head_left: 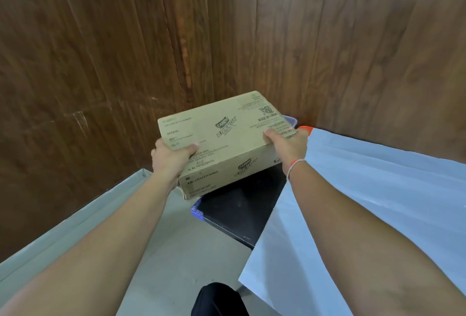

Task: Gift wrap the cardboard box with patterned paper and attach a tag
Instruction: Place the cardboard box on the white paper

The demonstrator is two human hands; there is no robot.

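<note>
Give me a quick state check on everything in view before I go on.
cardboard box: closed, unwrapped, held up at both ends
left hand: grips the box's left end, thumb on top
right hand: grips the box's right end, thumb on top
white sheet: spread flat at the right, plain side showing
black tray: lies below the box, partly under the sheet

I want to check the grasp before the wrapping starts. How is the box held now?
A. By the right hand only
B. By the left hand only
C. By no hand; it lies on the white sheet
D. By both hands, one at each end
D: the left hand and the right hand grip opposite ends of the box, thumbs on top.
</note>
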